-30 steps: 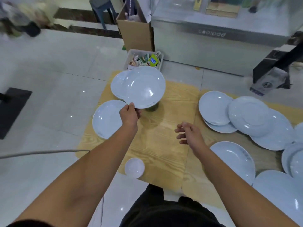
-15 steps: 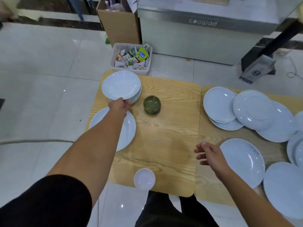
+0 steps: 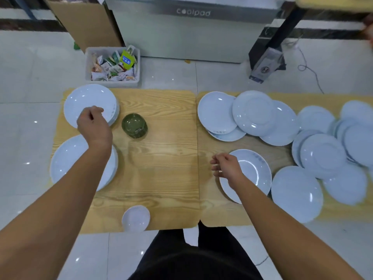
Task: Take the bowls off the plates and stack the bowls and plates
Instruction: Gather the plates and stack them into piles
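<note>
A stack of white plates (image 3: 88,102) sits at the far left of the left wooden board (image 3: 161,158). My left hand (image 3: 93,125) hovers over its near edge, fingers loosely curled, holding nothing. A larger white plate (image 3: 66,158) lies under my left forearm. A stack of dark green bowls (image 3: 134,125) stands right of the plate stack. A small white bowl (image 3: 135,218) sits at the board's near edge. My right hand (image 3: 227,168) hangs loosely over the left rim of a single white plate (image 3: 254,170) on the right board.
Several white plates (image 3: 254,114) lie overlapping across the right board, more (image 3: 323,154) toward the far right, one (image 3: 296,193) near the front. A white bin of packets (image 3: 113,67), a cardboard box (image 3: 84,19) and a metal counter (image 3: 191,27) stand behind the boards.
My left hand set the plate on the far-left stack and let go of it, drawing back slightly. My right hand moved right, over the single plate's rim.
</note>
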